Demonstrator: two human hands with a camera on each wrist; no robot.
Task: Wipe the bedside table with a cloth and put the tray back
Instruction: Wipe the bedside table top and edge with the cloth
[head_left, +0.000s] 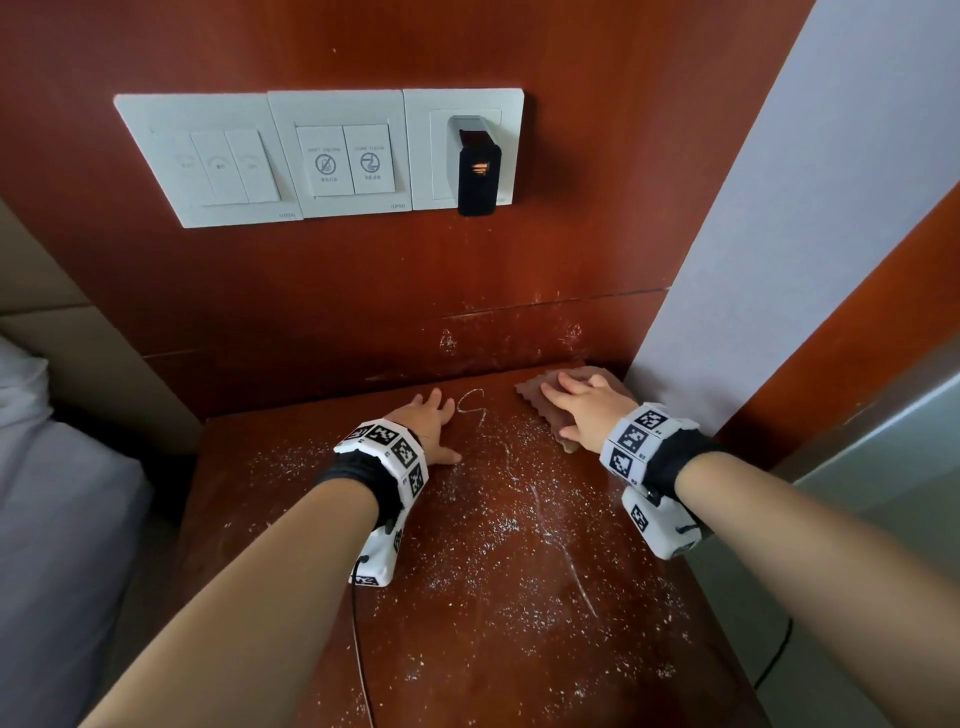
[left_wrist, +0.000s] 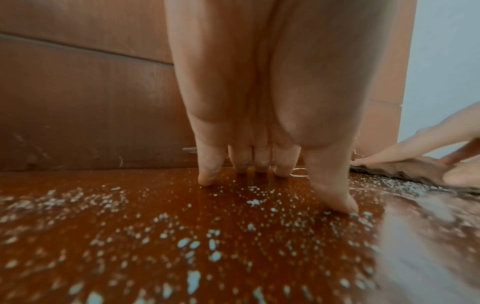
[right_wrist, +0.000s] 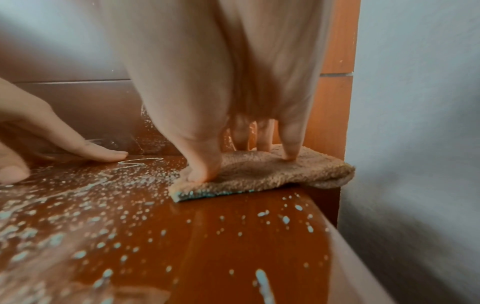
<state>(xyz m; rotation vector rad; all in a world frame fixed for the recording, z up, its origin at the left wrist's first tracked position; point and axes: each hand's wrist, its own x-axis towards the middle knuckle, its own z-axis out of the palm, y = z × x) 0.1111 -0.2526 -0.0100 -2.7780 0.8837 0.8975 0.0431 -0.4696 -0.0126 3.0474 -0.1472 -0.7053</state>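
Note:
The reddish wooden bedside table (head_left: 493, 597) is speckled with white powder across most of its top. A brown fluffy cloth (head_left: 540, 402) (right_wrist: 259, 170) lies at the table's far right corner against the wall. My right hand (head_left: 582, 410) (right_wrist: 241, 162) lies flat on it, fingers straight, pressing it down. My left hand (head_left: 428, 423) (left_wrist: 259, 176) rests flat on the bare tabletop just left of the cloth, fingertips touching the wood and holding nothing. No tray is in view.
A wooden back panel (head_left: 363, 291) rises behind the table, carrying white switch plates (head_left: 270, 156) and a black plug (head_left: 478, 171). A white wall (head_left: 779, 260) closes the right side. A bed with white linen (head_left: 52, 493) lies to the left. A thin black cable (head_left: 358, 649) runs beneath my left arm.

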